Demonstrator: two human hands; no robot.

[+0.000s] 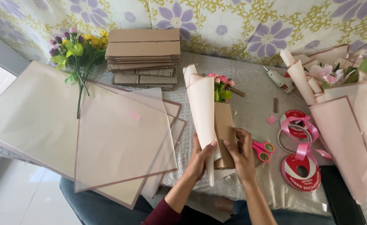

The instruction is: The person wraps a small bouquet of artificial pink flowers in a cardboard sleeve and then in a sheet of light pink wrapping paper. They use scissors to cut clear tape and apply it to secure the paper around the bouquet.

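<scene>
Both hands were nearest the lens, low at centre. Left hand (201,158) was clamped on the pale pink wrapping sheet (202,109), fingers curled over its lower edge; right hand (241,153) was pressed flat-fingered against the brown cardboard box (224,130) just beside it. Both were closed on the bundle, nothing else held. The bundle was held upright-tilted over the table's near middle, small artificial flowers (222,87) poking out of the top.

For a clean wrap, the sheet would best be kept taut against the box edge, the overlap pinched low, and the paper's stiff fold not creased; too loose a grip could let the cone unroll.

Materials: sheet was matte, semi-translucent, dark-bordered, rolled into a cone. Box was plain kraft card, tall and rectangular. Flowers looked plastic or fabric, pink with green leaves.

Outward: pink-handled scissors (262,151) lay just right of the right hand. Two ribbon spools (298,166), red-cored with glossy pink ribbon, were seen further right. A stack of flat pink sheets (108,137) was spread to the left, overhanging the table. A loose flower bunch (76,52) and flattened cardboard stack (144,56) were at the far left. A glue gun (278,79) and finished bouquets (342,96) were at the far right. The tablecloth (254,104) looked textured, beige.
</scene>
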